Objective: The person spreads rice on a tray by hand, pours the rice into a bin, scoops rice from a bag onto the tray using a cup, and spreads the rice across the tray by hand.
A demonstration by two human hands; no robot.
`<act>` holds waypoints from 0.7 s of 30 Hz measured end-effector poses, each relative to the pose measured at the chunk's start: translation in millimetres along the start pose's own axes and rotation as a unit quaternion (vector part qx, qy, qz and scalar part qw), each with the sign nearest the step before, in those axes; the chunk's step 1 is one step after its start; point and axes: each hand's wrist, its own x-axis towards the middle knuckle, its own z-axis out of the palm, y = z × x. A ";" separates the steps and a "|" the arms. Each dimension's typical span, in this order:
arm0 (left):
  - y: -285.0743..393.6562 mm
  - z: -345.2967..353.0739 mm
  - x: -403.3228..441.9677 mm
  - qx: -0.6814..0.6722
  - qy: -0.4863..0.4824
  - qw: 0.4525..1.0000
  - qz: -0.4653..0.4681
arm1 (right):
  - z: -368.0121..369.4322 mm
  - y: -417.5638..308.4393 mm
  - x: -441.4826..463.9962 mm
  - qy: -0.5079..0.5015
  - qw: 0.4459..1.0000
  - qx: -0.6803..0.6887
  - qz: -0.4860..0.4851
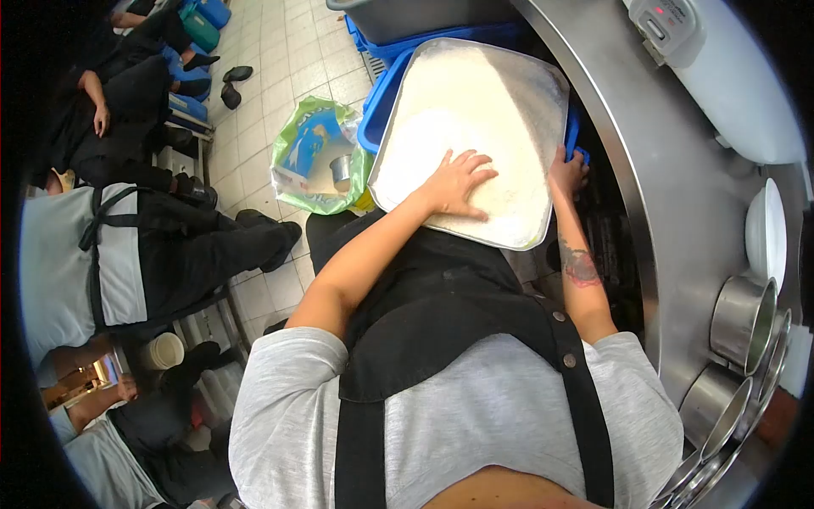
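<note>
The left hand (458, 185) is spread wide, palm down on the white heap (454, 102), with nothing in its grasp — fingers fanned, thumb held out toward the right hand. The right hand (569, 172) is partly curled at the side of the tray (543, 89); whether it grips the rim or the blue plastic just beyond it, I cannot tell. The tray lies between and ahead of the hands, bearing the heap, which is too fine to name; some metal shows bare in the far corner on the right hand's side

A blue tub (386, 106) shows along the tray's edge, ahead of the left hand, and a grey tub (424, 15) stands farther ahead of both hands. To the left of the left hand, a green-edged bag (315, 204) sits open on the tiled floor (254, 110), a metal cup (341, 172) inside. Well to the left of both hands are other people, in dark trousers — one in a pale shirt (55, 263). To the right of the right hand runs a steel desk (670, 212) with a white appliance (721, 85), a white bowl (766, 233) and metal pots (739, 327)
</note>
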 end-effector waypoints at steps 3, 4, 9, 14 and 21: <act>-10.6 -3.1 -7.2 -0.022 -0.008 1.000 0.012 | -2.3 -2.8 -4.8 -0.005 1.000 -0.011 -0.006; -19.1 -1.3 -5.2 -0.023 0.027 0.999 0.017 | -4.8 -3.0 -4.0 -0.003 1.000 -0.019 -0.009; -52.1 -7.4 30.7 -0.001 0.071 0.994 -0.078 | -3.8 -3.5 -3.6 -0.011 1.000 -0.017 -0.001; -46.9 -54.2 64.2 -0.093 0.199 0.965 -0.140 | 4.7 1.4 5.0 0.006 1.000 -0.024 -0.002; -27.3 -109.1 79.6 -0.180 0.246 0.949 -0.081 | -7.1 -8.3 -6.3 -0.012 1.000 -0.002 0.005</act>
